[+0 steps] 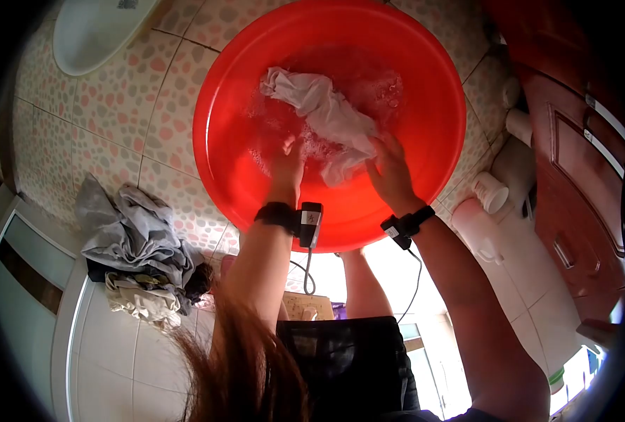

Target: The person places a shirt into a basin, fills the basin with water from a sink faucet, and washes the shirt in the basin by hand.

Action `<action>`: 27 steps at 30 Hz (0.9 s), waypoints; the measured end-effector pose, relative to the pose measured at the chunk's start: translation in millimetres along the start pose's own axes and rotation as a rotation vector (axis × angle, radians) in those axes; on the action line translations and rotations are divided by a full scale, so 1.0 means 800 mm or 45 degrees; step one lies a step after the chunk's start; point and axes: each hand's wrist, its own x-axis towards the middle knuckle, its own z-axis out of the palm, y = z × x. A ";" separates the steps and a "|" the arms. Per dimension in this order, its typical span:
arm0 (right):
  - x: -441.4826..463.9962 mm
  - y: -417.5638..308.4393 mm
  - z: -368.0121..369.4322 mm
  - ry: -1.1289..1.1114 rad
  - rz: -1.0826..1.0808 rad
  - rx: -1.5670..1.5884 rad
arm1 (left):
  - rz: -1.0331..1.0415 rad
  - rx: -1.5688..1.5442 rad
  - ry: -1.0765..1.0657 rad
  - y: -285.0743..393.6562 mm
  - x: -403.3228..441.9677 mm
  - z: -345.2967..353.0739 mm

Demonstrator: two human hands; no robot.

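A large red basin (425, 151) holds soapy water with patches of foam. A wet white cloth (321, 105) lies twisted across it, running from the upper left toward the lower right. My right hand (391, 172) is at the cloth's lower right end, its fingers touching the fabric; how firmly they hold it is unclear. My left hand (288, 162) is at the water to the left of the cloth, apart from it, with the fingers curled and partly hidden. Each wrist wears a black strap with a small wired box.
A heap of grey and beige clothes (140, 235) lies on the tiled floor at the left. At the right stand a pink pitcher (475, 224), a white cup (490, 193) and a red cabinet (572, 176). A white oval fixture (91, 42) is at the upper left.
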 end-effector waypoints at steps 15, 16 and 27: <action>0.032 0.015 0.026 0.120 0.103 0.215 | 0.576 0.884 -0.070 -0.064 0.000 0.037; 0.035 0.020 0.033 0.109 0.106 0.187 | 0.541 0.935 -0.124 -0.065 -0.003 0.040; 0.024 0.034 0.077 -0.127 0.354 -0.268 | 0.900 1.113 -0.612 -0.073 -0.062 0.052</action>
